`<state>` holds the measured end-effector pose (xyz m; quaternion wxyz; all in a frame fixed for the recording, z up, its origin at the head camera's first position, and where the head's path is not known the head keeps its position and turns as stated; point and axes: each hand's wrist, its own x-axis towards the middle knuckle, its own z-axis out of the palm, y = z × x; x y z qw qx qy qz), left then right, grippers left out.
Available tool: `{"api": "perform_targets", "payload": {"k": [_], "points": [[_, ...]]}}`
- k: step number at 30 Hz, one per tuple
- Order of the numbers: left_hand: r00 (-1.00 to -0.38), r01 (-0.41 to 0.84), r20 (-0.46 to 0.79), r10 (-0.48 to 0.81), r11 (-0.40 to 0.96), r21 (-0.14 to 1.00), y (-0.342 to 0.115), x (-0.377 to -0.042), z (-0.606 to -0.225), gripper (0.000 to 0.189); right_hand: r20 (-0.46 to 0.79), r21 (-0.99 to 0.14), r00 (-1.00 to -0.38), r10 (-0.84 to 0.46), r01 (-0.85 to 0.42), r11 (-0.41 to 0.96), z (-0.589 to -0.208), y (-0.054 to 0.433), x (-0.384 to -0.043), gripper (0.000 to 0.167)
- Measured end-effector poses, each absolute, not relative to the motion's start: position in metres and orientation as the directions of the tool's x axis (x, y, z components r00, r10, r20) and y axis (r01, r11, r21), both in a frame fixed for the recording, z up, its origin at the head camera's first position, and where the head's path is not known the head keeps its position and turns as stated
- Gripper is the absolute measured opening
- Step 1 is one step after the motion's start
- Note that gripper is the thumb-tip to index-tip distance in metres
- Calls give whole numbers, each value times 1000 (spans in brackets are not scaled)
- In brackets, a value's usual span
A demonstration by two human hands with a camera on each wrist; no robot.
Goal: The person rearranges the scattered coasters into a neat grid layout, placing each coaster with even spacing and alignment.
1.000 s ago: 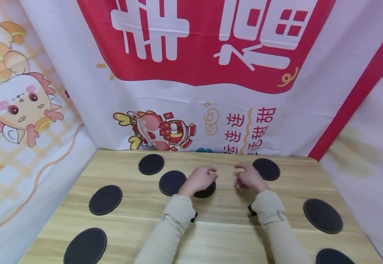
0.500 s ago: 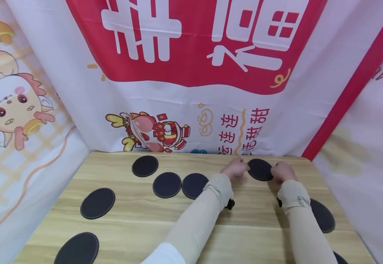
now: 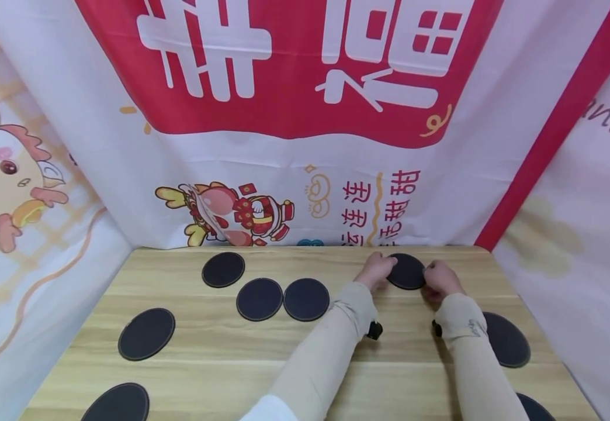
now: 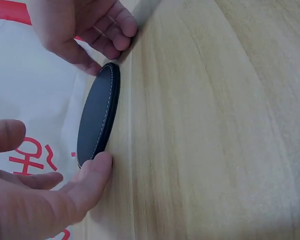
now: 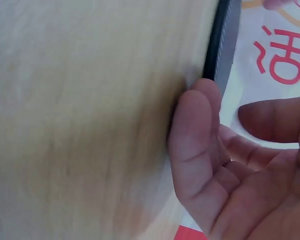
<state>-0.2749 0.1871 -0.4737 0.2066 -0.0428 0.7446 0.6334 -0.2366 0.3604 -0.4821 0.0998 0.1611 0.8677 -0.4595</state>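
A round black coaster (image 3: 406,271) with light edge stitching lies on the wooden table near its back edge, right of centre. My left hand (image 3: 376,270) is at its left side; in the left wrist view its fingertips (image 4: 96,167) touch the rim of the coaster (image 4: 97,112), thumb raised away. At the opposite side is my right hand (image 3: 442,278). In the right wrist view its bent fingers (image 5: 192,130) meet the end of the coaster (image 5: 221,47), while the thumb (image 5: 270,120) stands apart. Neither hand visibly lifts the coaster.
Two black coasters (image 3: 259,299) (image 3: 307,299) sit side by side near the middle. Others lie at the left (image 3: 146,334) and right (image 3: 507,340) of the wooden table (image 3: 221,345). A printed red and white cloth (image 3: 289,158) hangs behind.
Both hands have moved right from the middle of the table to the far-right coaster. Over the last half second they have closed in on its two sides. The view has shifted slightly.
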Motion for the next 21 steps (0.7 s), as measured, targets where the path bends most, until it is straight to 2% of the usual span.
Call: {"api": "perform_targets", "payload": {"k": [9,15,21], "points": [[-917,-350,-358,179,72,934,175,-281,-471,39,-285,-877,-937,202,340,340,-466,348,-234,19],[-948,-257,-258,187,31,966,157,-282,-471,32,-262,-941,-951,166,290,177,-461,337,-230,48],[-943,-207,-217,252,68,976,139,-280,-465,39,-231,-954,-965,128,250,168,-457,328,-223,48]]}}
